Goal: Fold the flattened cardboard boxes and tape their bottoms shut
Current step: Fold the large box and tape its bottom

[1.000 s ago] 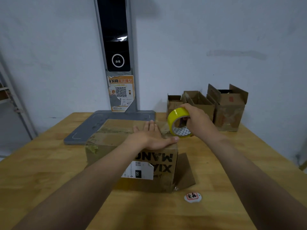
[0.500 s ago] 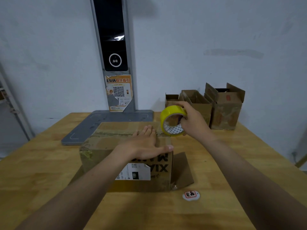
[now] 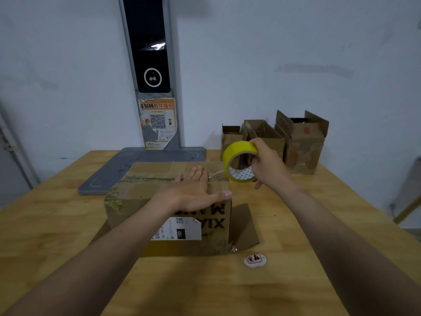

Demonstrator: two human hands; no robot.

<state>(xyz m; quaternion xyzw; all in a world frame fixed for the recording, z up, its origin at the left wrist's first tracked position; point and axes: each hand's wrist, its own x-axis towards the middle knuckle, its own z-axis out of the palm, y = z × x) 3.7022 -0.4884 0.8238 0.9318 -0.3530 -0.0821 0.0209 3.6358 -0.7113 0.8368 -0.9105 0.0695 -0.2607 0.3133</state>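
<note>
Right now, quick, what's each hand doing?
Left hand: open, pressing flat on the brown cardboard box.
Right hand: gripping the yellow tape roll.

- wooden table (image 3: 57, 224)
- cardboard box (image 3: 136, 197) mid-table, one flap flat on the wood
- grey base plate (image 3: 145, 156) behind it
- three open boxes (image 3: 303, 147) far right
- white tag (image 3: 255, 260) near box's front corner

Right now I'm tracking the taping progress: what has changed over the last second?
The right hand, gripping the tape roll, drew it slightly rightward past the right edge of the box, stretching a clear strip of tape from the roll to the box top. The left hand stayed flat on the box; the box and the small boxes behind stayed put.
</note>
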